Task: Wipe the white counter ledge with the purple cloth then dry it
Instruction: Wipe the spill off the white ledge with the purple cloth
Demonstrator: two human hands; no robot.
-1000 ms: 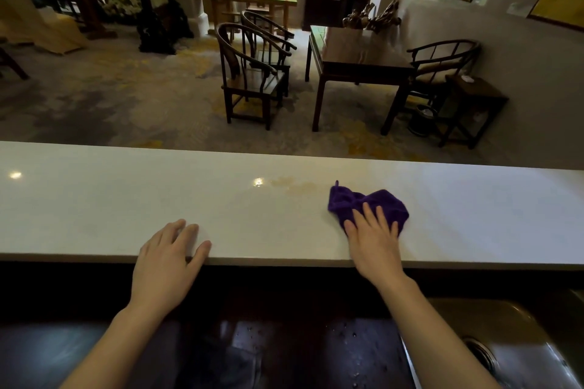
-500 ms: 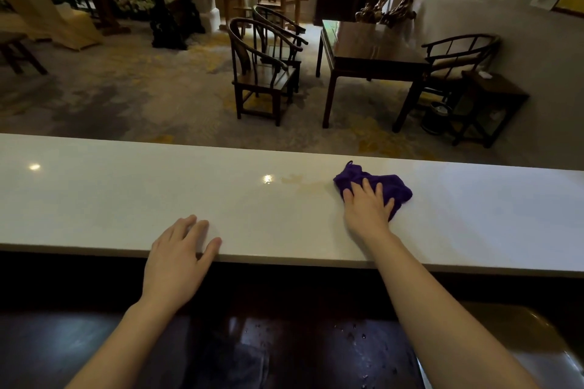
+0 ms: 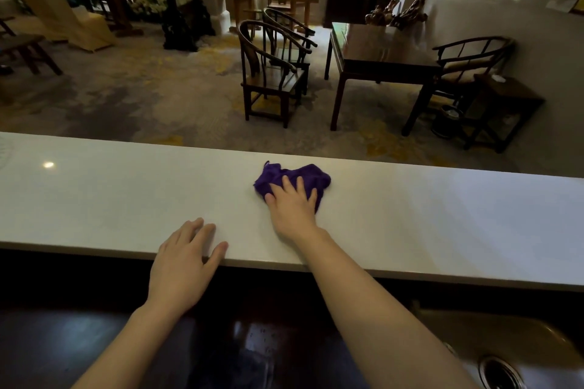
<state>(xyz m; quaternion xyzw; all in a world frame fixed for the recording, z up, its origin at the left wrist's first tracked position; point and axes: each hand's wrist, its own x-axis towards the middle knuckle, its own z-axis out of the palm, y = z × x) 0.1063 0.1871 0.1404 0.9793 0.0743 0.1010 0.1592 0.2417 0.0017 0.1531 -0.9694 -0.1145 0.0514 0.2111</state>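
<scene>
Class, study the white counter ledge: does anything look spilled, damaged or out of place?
Nothing stands out. The white counter ledge looks intact and unspilled; the crumpled purple cloth lies under the right hand.

Right hand [image 3: 292, 205] flat on purple cloth [image 3: 292, 174]

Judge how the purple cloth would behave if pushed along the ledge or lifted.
The cloth lies bunched and creased under the right hand, so it is probably floppy and would droop if lifted. The ledge looks glossy, so it likely slides easily, perhaps bunching further.
</scene>
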